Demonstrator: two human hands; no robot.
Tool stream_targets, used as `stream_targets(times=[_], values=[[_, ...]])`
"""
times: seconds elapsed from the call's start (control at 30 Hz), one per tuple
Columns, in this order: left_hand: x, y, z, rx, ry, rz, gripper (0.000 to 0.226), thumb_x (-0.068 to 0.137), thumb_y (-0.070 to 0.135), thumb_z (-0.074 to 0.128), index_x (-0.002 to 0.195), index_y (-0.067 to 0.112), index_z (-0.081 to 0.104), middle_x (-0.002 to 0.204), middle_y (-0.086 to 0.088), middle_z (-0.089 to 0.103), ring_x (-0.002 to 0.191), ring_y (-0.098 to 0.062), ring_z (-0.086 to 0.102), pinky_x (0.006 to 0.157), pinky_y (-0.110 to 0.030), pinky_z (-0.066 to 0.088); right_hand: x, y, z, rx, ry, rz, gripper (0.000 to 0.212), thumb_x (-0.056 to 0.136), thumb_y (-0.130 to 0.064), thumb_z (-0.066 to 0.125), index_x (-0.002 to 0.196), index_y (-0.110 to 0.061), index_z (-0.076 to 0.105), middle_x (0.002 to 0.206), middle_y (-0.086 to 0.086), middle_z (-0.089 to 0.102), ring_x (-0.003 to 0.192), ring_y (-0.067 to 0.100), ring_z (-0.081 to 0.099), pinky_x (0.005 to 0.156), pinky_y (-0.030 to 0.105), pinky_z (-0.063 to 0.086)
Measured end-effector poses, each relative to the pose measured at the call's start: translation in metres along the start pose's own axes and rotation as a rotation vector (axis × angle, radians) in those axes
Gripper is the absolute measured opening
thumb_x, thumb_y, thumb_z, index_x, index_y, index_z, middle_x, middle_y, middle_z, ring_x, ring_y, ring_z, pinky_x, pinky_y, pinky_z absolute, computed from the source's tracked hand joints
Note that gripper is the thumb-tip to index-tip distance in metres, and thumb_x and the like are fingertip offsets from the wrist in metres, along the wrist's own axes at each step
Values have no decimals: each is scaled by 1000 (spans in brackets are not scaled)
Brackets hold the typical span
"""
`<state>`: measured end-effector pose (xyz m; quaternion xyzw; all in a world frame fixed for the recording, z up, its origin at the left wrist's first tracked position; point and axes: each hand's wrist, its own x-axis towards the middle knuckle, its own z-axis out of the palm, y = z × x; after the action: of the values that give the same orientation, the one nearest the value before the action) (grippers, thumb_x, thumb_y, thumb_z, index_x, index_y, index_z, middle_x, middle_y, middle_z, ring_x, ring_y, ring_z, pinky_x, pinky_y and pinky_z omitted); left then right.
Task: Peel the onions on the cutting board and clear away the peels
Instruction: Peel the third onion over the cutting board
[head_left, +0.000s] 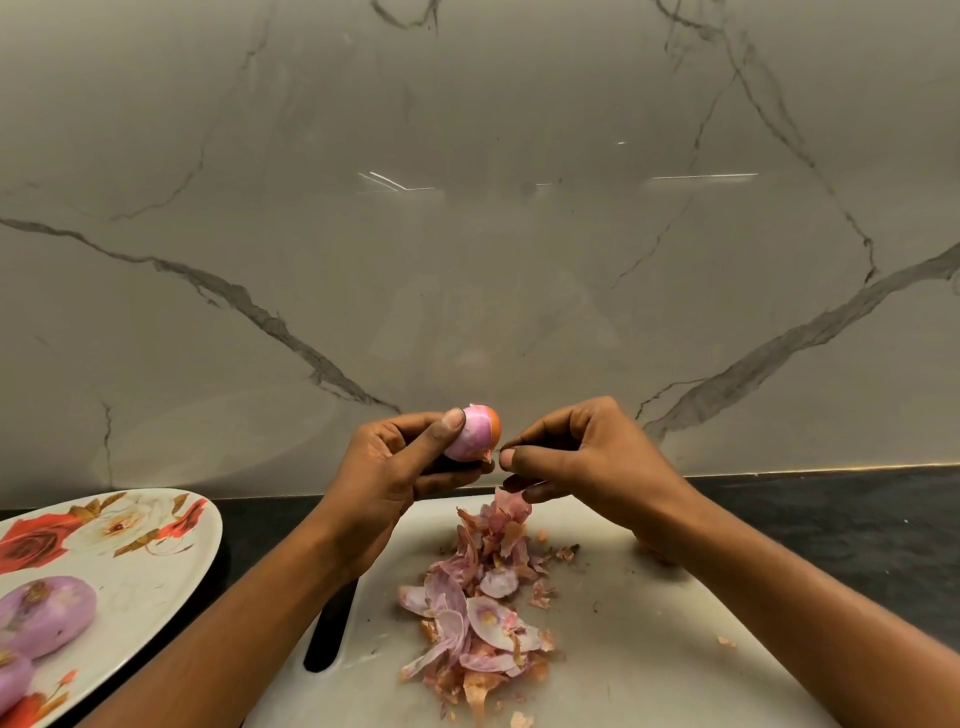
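I see the left hand (395, 457) gripping a small onion (475, 434) above the far edge of the cutting board (649, 649) — pink flesh bared, an orange patch of skin left on its right side. The right hand (587, 457) is just beside it, thumb and forefinger pinched at the onion's lower edge, with a strip of peel (511, 506) hanging from its curled lower fingers. A pile of peels (483, 613) lies on the board below — two peeled onions (44, 616) rest on the flowered plate (156, 582) at left.

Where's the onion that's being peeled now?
Head view, lower centre: the onion is gripped in the left hand above the far edge of the cutting board, with the right hand right of it pinching a loose peel.
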<state>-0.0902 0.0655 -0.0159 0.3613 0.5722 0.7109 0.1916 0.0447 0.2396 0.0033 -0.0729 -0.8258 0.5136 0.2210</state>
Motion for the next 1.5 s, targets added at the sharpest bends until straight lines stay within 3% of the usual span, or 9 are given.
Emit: stream_targets(times=[0.17,0.43,0.6,0.9,1.07,1.2,1.5], values=[[-1,-1,-1,50,-62,3,41,93,27,65,124,0,72,115,-19,78,108,-37,76,95,-42,62,0,0,1,-97,-11,-60,14,89,-23,84,96,-10,84,83,6,81,80,25,80,80,46,67],[-5,4,-3,41,-132,-5,38,94,22,63,121,-3,73,115,-21,77,107,-38,76,90,-34,63,-5,-6,1,31,-97,25,10,92,-9,80,96,-1,82,85,14,81,81,26,81,77,34,67],[-7,6,-2,19,-146,-25,36,93,21,63,117,-3,75,112,-23,77,103,-39,77,83,-30,64,-7,-8,0,41,-122,18,8,95,-5,75,96,0,81,85,14,81,81,26,81,78,34,67],[-7,9,2,-56,-119,-88,41,91,28,64,117,-1,75,114,-27,76,104,-43,76,85,-32,65,-5,-6,4,-51,-13,-74,10,94,-10,75,90,-3,81,79,12,80,74,23,80,73,35,67],[-7,9,5,-117,-110,-133,41,91,30,64,115,-1,76,114,-29,75,104,-40,76,86,-32,65,-6,-6,3,7,-10,-41,10,94,-8,74,88,-2,80,78,14,79,75,27,80,70,32,66],[-6,12,2,-242,-57,-176,55,94,37,60,122,-9,68,115,-34,73,98,-39,78,84,-32,66,-2,-5,-3,39,20,33,12,94,-9,76,87,1,78,80,14,80,76,26,81,71,32,66],[-6,14,-2,-182,-35,-181,58,93,41,59,126,-7,64,115,-31,74,101,-42,77,82,-33,66,0,-3,-3,-41,-81,47,7,88,-2,82,94,0,78,84,13,81,78,25,81,70,29,65]])
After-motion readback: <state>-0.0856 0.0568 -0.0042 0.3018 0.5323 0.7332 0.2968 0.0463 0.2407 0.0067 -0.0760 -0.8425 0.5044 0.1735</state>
